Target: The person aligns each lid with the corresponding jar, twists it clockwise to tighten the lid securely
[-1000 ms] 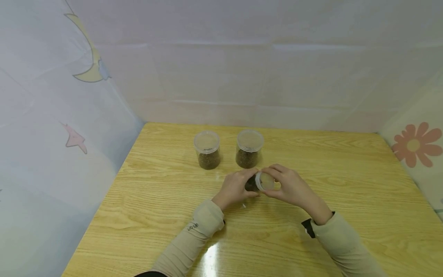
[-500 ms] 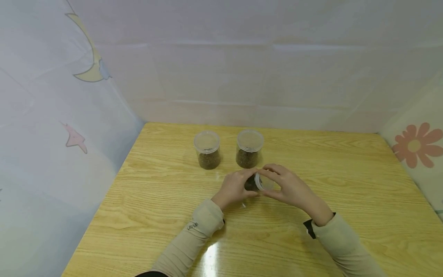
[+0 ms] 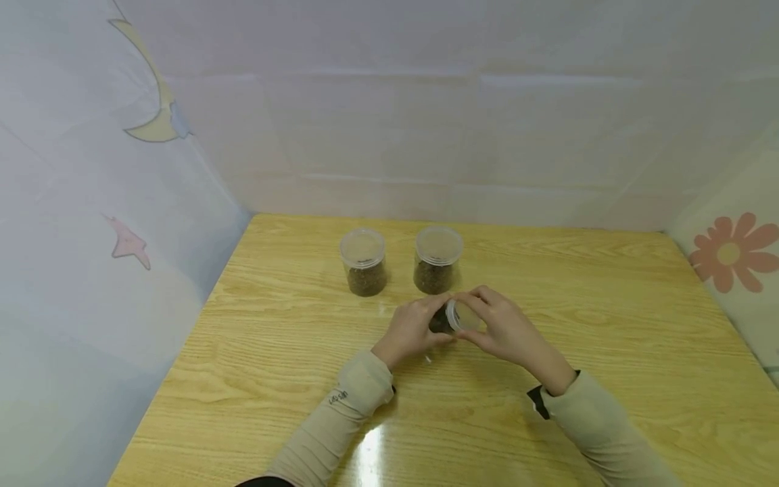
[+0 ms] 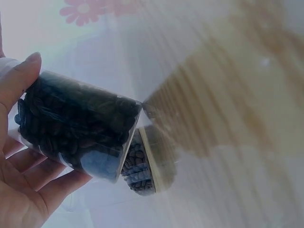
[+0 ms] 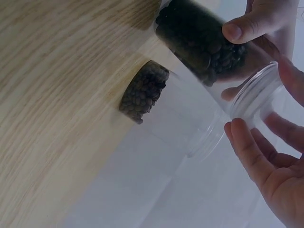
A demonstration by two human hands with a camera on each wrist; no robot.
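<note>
My left hand [image 3: 410,329] grips a clear jar [image 4: 78,126] of dark coffee beans, its thumb on one side and fingers on the other. The jar is tilted, with its lid end toward my right hand [image 3: 510,331]. That hand pinches the rim of the clear lid [image 5: 259,90] between thumb and fingers. The lid sits at the jar's mouth; whether it is loose cannot be told. Beyond my hands, two more lidded jars stand upright, a left jar [image 3: 364,264] and a right jar [image 3: 437,262], each partly filled with dark beans.
The wooden table [image 3: 274,325] reaches back to a pale cloth backdrop [image 3: 389,142]. More printed cloth hangs at both sides. The right jar stands just behind the held one.
My right hand's fingers have shifted slightly around the lid. My left hand and the held jar stay almost in place. The two standing jars have not moved.
</note>
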